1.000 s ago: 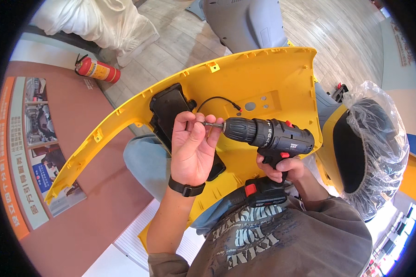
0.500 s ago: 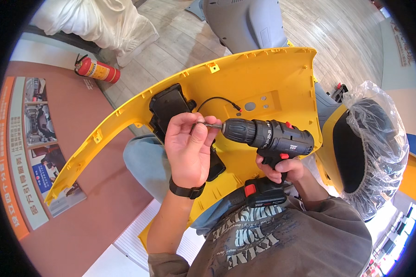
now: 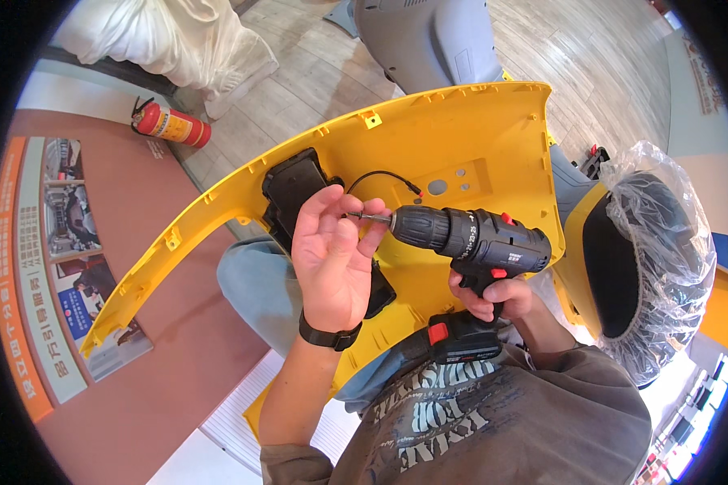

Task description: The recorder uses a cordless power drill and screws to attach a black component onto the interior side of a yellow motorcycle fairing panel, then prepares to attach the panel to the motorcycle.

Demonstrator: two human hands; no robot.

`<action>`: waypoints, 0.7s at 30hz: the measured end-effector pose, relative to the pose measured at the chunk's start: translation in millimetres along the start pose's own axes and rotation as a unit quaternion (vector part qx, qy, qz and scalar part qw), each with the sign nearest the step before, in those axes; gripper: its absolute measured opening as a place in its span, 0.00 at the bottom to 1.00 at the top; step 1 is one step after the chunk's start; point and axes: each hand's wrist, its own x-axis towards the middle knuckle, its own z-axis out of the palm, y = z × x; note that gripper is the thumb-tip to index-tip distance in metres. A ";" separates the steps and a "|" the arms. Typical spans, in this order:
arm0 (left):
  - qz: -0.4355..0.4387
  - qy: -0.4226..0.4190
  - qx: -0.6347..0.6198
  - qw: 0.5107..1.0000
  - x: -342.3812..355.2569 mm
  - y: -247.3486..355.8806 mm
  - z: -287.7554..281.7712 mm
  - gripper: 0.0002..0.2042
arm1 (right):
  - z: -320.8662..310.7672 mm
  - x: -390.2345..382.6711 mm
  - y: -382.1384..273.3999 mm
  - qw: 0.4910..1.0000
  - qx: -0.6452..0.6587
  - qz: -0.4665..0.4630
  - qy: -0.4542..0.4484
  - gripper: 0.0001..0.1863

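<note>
My right hand [image 3: 493,297] is wrapped round the grip of a black cordless drill [image 3: 473,238] with red buttons, its chuck pointing left. From the chuck a thin metal bit [image 3: 374,217] sticks out, with what looks like a small dark screw at its tip. Around that tip my left hand [image 3: 332,259] is held up, palm toward me, thumb and fingers parted. Beneath both hands a large curved yellow plastic panel [image 3: 493,121] rests across my lap. A black box-like part [image 3: 294,187] sits on its inner face, partly hidden by my left hand. A short black cable [image 3: 380,173] with a red tip lies beside it.
A red fire extinguisher [image 3: 170,123] stands at the far left near a white draped form [image 3: 178,48]. Beyond the panel is a grey machine body [image 3: 429,40]. At the right is a black and yellow seat-like part [image 3: 623,259] under clear plastic film.
My left thumb and fingers have spread apart from their pinch at the bit's tip, leaving more of the bit showing. The drill and my right hand have hardly moved.
</note>
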 end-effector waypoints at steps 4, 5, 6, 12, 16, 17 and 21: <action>-0.021 0.038 0.007 0.999 -0.5 -2.6 -6.1 0.18 | 0.8 -0.1 -2.8 1.000 0.003 0.007 0.001 0.30; -0.037 0.047 0.016 0.998 -0.4 -4.8 -10.0 0.17 | 1.9 0.0 -4.7 1.000 0.009 0.009 -0.003 0.30; -0.043 0.053 0.016 0.998 -0.6 -7.6 -14.7 0.16 | 3.7 -0.1 -7.2 1.000 -0.002 0.010 0.011 0.30; 0.118 -0.238 0.820 0.507 -19.9 -49.8 -34.4 0.20 | 19.6 5.7 -38.2 0.998 -0.044 -0.038 0.027 0.29; 0.111 -0.257 0.808 0.518 -38.2 -71.4 -41.7 0.22 | 35.8 14.0 -55.4 0.979 -0.148 -0.099 0.096 0.30; 0.116 -0.259 0.810 0.514 -39.4 -73.4 -44.5 0.21 | 39.8 15.2 -58.8 0.972 -0.175 -0.106 0.113 0.30; 0.118 -0.271 0.807 0.511 -35.2 -73.1 -51.2 0.16 | 49.4 18.2 -71.5 0.943 -0.281 -0.091 0.151 0.25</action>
